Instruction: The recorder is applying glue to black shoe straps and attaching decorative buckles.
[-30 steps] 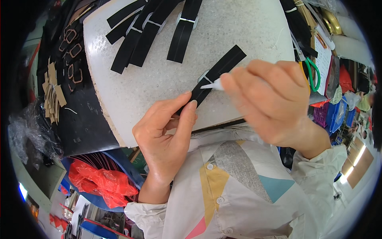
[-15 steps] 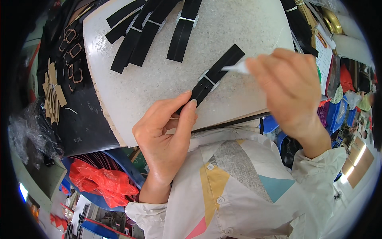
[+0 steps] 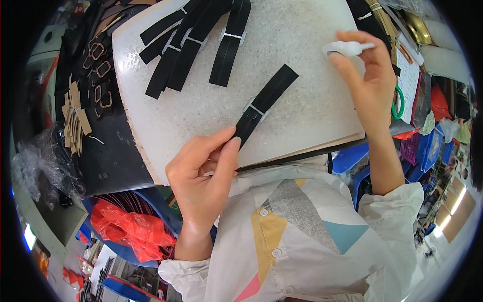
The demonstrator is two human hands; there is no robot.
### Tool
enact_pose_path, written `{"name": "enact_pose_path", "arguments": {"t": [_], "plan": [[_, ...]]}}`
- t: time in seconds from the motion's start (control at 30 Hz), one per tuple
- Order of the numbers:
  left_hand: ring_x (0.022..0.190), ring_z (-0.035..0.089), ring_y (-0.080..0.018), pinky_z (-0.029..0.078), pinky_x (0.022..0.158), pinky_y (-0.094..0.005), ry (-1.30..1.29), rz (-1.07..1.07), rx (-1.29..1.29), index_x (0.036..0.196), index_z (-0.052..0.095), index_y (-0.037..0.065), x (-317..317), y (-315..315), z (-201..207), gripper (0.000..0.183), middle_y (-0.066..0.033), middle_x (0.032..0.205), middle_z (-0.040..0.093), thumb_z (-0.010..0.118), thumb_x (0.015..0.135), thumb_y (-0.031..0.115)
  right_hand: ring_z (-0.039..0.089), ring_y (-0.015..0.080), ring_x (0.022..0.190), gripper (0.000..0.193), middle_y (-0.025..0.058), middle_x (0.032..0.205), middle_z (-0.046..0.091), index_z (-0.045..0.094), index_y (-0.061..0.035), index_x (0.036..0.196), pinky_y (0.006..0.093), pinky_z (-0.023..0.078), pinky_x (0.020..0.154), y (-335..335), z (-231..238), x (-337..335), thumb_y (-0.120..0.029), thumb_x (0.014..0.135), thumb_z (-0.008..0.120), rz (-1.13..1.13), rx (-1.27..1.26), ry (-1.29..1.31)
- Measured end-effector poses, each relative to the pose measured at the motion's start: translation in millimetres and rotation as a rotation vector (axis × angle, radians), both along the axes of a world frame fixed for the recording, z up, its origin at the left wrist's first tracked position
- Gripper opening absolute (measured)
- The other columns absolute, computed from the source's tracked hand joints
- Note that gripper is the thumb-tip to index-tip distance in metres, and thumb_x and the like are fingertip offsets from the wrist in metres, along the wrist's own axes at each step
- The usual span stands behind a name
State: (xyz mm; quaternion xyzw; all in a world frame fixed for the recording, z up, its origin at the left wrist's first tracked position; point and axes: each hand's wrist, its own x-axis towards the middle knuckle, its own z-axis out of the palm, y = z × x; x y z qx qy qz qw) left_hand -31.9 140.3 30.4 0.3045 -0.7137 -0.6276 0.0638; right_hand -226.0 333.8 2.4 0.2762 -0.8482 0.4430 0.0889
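Between thumb and fingers, my left hand [image 3: 201, 171] pinches the near end of a black strap [image 3: 276, 85]. The strap slants up to the right over a whitish board and passes through a silver buckle [image 3: 257, 109] near its middle. Off to the right, above the board's edge, my right hand [image 3: 375, 85] is closed around a small white bottle [image 3: 349, 48]. Its narrow nozzle points right, away from the strap. More black straps with silver buckles [image 3: 227, 60] lie fanned out at the far left of the board.
The whitish board [image 3: 312, 118] covers the table's middle. Left of it lie copper-coloured buckles [image 3: 103, 69] and a stack of tan strips [image 3: 74, 118]. A red plastic bag [image 3: 128, 229] sits in a blue container at lower left. A green handle loop [image 3: 400, 103] shows at right.
My right hand has drawn back from the strap, up and to the right, and the bottle's nozzle has turned from left to right. My left hand and the strap have shifted slightly left.
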Motion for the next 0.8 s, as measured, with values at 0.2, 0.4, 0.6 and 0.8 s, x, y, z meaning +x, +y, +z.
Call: {"name": "enact_pose_path", "arguments": {"t": [0.2, 0.4, 0.6, 0.8], "plan": [[0.059, 0.051, -0.003, 0.035, 0.048, -0.0179, 0.076, -0.081, -0.353, 0.104, 0.073, -0.001, 0, -5, -8, 0.021, -0.0023, 0.076, 0.06, 0.068, 0.084, -0.008, 0.056, 0.0066, 0.061, 0.028, 0.0049, 0.079, 0.065, 0.067, 0.0001, 0.106, 0.0184, 0.045, 0.055, -1, 17, 50, -0.01, 0.083, 0.078, 0.124, 0.033, -0.255], [0.058, 0.05, -0.0087, 0.036, 0.05, -0.0215, 0.11, -0.089, -0.758, 0.098, 0.072, 0.001, -9, 1, -7, 0.02, -0.0054, 0.074, 0.059, 0.07, 0.08, -0.008, 0.062, 0.0099, 0.063, 0.021, 0.0063, 0.079, 0.069, 0.07, -0.0001, 0.097, 0.0227, 0.048, 0.053, -39, 13, 65, -0.005, 0.079, 0.079, 0.022, -0.142, -0.505], [0.065, 0.058, -0.0221, 0.045, 0.056, -0.03, 0.352, -0.015, -0.848, 0.092, 0.07, 0.002, -18, 12, -32, 0.028, -0.0078, 0.079, 0.062, 0.079, 0.067, -0.008, 0.063, 0.0211, 0.063, 0.029, 0.0097, 0.08, 0.066, 0.069, 0.0027, 0.1, 0.0271, 0.05, 0.053, -43, 13, 73, 0.002, 0.072, 0.077, 0.372, 0.03, 0.117], [0.081, 0.062, -0.0229, 0.052, 0.066, -0.029, 0.329, -0.242, -0.896, 0.102, 0.074, 0.001, -14, -2, -25, 0.034, -0.0133, 0.095, 0.068, 0.079, 0.069, -0.006, 0.061, 0.0253, 0.079, 0.043, 0.0124, 0.097, 0.063, 0.067, 0.0047, 0.113, 0.0318, 0.051, 0.063, -26, 7, 70, 0.004, 0.07, 0.07, 0.528, 0.129, 0.077]]}}
